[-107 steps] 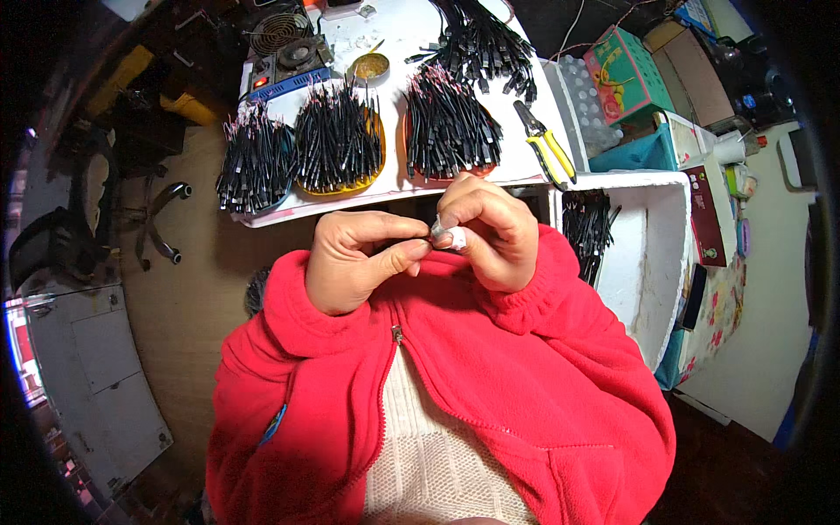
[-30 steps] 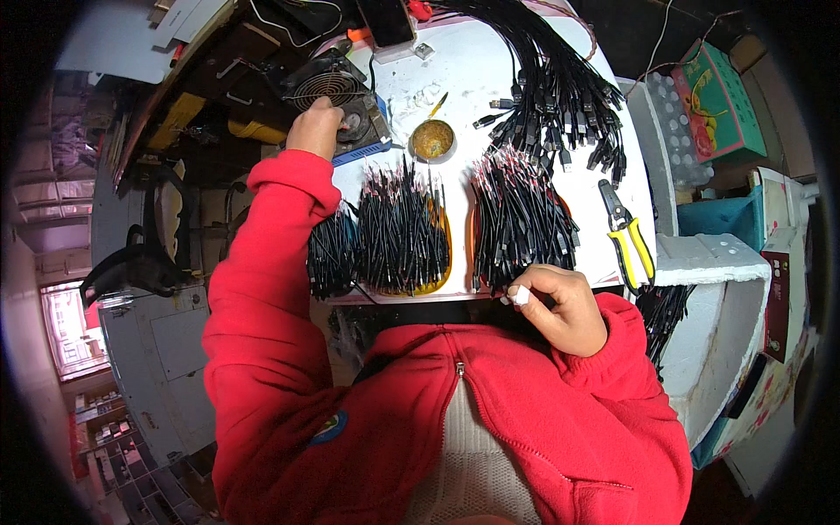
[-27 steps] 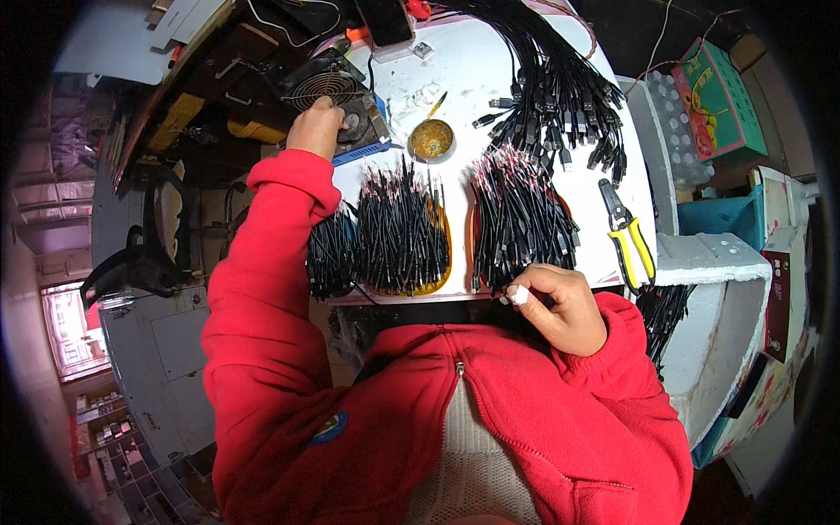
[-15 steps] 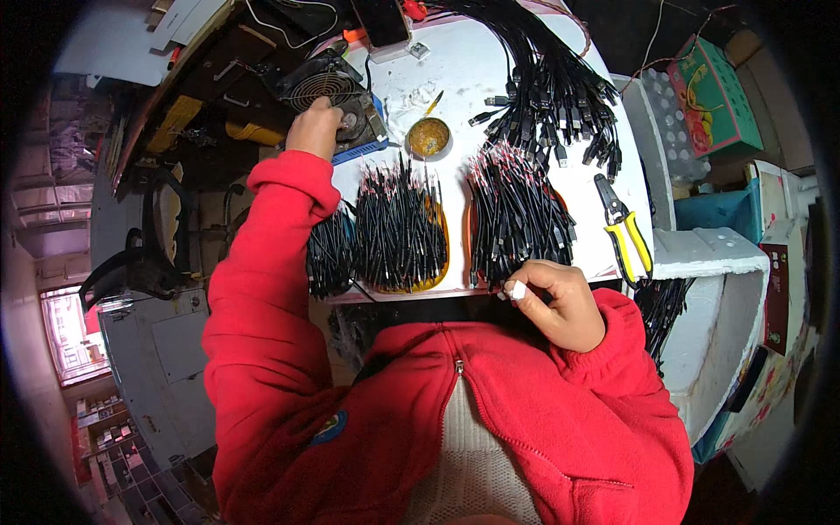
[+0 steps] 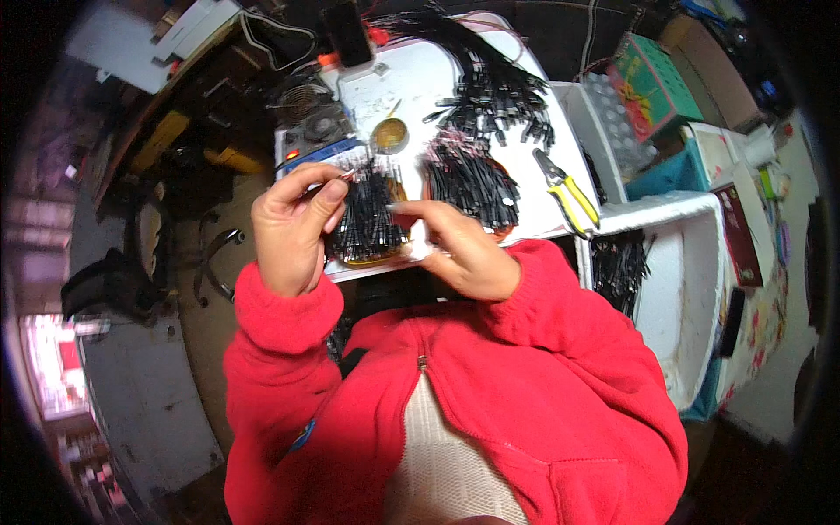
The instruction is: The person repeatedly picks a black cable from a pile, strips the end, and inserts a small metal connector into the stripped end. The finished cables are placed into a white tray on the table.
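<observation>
My left hand (image 5: 299,226) is raised over the left side of the white table, thumb and forefinger pinching a thin red-and-white wire end (image 5: 348,176). To its right, my right hand (image 5: 464,252) is partly curled with its fingertips pointing left; what lies in its fingers is blurred and hidden. Behind both hands stands a bundle of short black cables (image 5: 372,223) with pale and red wire ends up, in a yellow-edged holder. A second such bundle (image 5: 472,184) stands to the right, in an orange-edged holder. A round tin (image 5: 390,135) with amber contents sits behind them.
Yellow-handled wire strippers (image 5: 569,194) lie at the table's right. Black cables with plugs (image 5: 494,92) spread across the back. A fan device (image 5: 308,114) with a blue edge stands back left. A white foam box (image 5: 678,297) and a green carton (image 5: 654,87) are at right.
My left hand has come back from the fan device to the front with a wire end pinched. My right hand has moved left toward it; its small white piece no longer shows. The view has shifted.
</observation>
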### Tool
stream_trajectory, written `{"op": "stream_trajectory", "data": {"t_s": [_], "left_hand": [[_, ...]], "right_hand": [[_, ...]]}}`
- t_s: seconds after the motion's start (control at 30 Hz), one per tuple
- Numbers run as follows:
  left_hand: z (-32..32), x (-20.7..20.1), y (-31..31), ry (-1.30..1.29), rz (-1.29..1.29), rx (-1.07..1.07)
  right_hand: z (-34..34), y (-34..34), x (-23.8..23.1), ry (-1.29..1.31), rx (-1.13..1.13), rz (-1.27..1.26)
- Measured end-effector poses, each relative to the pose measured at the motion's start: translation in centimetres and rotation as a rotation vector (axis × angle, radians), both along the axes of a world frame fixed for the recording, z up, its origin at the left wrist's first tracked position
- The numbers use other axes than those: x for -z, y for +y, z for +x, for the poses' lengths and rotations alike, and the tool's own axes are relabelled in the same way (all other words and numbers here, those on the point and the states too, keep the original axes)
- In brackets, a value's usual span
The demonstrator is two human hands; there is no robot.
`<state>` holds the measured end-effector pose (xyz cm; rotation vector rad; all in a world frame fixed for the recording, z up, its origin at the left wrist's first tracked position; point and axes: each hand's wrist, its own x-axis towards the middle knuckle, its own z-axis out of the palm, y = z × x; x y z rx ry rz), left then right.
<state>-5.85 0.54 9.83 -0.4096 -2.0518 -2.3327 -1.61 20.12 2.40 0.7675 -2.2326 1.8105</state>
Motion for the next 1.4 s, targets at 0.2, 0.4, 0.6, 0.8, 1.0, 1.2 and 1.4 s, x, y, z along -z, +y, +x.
{"op": "stream_trajectory", "data": {"t_s": [0.2, 0.4, 0.6, 0.8, 1.0, 1.2, 1.4], "left_hand": [[5.3, -1.3, 6.8, -0.115, 0.394, 0.301], [5.8, -0.7, 8.0, -0.214, 0.267, 0.403], [5.1, 3.6, 3.5, -0.301, 0.046, 0.461], [6.6, 8.5, -0.6, -0.527, -0.226, 0.449], [6.1, 9.5, -4.8, -0.395, -0.296, 0.11], [-0.9, 9.7, -8.8, 0.164, -1.096, -0.421], [-5.4, 11.5, -8.3, 0.141, -1.345, -0.396]], "right_hand": [[4.6, 0.6, -1.9, -0.114, -0.233, -0.017], [12.7, 13.5, -7.7, -0.426, 0.126, -0.055], [20.8, 23.6, -8.8, -0.553, 0.628, 0.088], [18.4, 30.0, 8.5, -0.868, 0.852, 0.587], [15.0, 29.5, 16.4, -0.805, 0.873, 1.09], [11.0, 24.2, 9.0, -0.662, 0.774, 0.942], [8.5, 19.0, 6.6, -0.566, 0.644, 0.877]]}}
